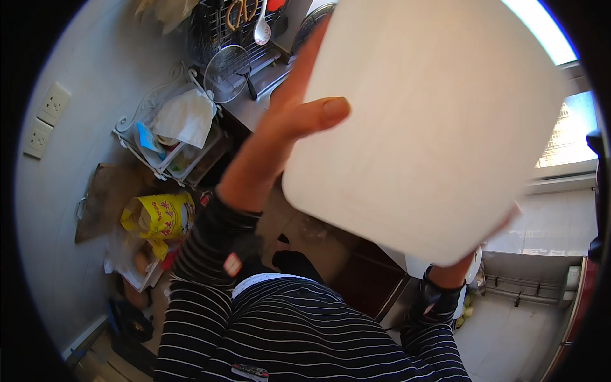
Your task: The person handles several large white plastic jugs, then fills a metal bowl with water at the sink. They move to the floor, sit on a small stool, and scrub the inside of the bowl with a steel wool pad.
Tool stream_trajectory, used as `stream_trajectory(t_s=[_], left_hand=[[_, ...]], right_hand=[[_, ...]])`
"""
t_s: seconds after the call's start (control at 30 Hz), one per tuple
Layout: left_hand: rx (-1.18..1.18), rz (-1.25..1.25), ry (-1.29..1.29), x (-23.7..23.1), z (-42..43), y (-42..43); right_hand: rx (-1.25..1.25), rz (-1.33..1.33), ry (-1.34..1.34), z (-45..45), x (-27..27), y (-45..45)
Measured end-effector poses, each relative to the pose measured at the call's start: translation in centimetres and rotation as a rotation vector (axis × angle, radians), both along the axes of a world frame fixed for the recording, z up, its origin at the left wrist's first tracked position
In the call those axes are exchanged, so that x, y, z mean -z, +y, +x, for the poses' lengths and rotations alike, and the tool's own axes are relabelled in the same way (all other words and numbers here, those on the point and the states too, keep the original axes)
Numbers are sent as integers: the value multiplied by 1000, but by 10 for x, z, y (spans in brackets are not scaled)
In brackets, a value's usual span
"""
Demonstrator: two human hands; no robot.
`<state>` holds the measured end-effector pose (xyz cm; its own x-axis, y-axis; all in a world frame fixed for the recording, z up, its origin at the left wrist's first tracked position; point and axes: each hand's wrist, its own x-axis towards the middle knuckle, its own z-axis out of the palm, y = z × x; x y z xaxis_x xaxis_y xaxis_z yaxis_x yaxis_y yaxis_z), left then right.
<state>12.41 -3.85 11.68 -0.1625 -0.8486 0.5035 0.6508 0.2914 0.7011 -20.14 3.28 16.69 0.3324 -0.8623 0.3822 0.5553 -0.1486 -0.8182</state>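
A large white board with rounded corners, likely a plastic cutting board, is raised in front of me and fills much of the view. My left hand grips its left edge, with the thumb on the near face and the fingers mostly hidden behind. At the lower right edge, my right hand supports the board from behind. Most of that hand is covered by the board, with a blurred part showing past the edge. Both wrists come out of dark striped sleeves.
A wire-mesh strainer and a white spoon hang by a metal rack above the counter. Left of it stands a white wire shelf with bags. A yellow printed bag sits low by the wall. A window is at right.
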Motion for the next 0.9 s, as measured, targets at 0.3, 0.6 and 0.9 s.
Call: stream_trajectory(t_s=[0.3, 0.6, 0.9], left_hand=[[593, 1113, 377, 186, -112, 91], [396, 720, 77, 148, -55, 64], [427, 928, 254, 177, -53, 92]], right_hand=[[458, 950, 444, -42, 92, 45], [462, 742, 310, -5, 84, 57], [359, 811, 522, -18, 124, 48]])
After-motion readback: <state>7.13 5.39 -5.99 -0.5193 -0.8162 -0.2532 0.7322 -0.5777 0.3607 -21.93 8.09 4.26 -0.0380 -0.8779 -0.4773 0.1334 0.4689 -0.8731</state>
